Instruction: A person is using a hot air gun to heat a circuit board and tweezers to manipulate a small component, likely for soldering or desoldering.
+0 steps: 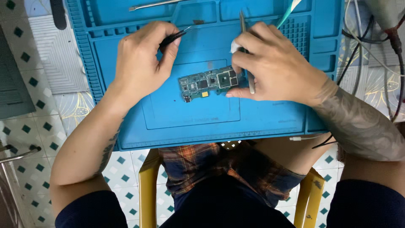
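A small blue-green circuit board (206, 83) lies on a blue repair mat (190, 114). My left hand (141, 61) hovers just left of the board, fingers closed on black tweezers (174, 38) whose tips point up and right. My right hand (274, 63) rests at the board's right end, gripping a thin metal tool (250, 82) that runs between the fingers, together with a small white wad (234, 46). Its fingertips touch the board's right edge.
The mat has ridged trays along its top; a metal tool (152, 5) and a teal-handled tool (288, 14) lie there. Cables (358, 46) hang at the right. A yellow stool (147, 190) and a tiled floor (50, 84) are below.
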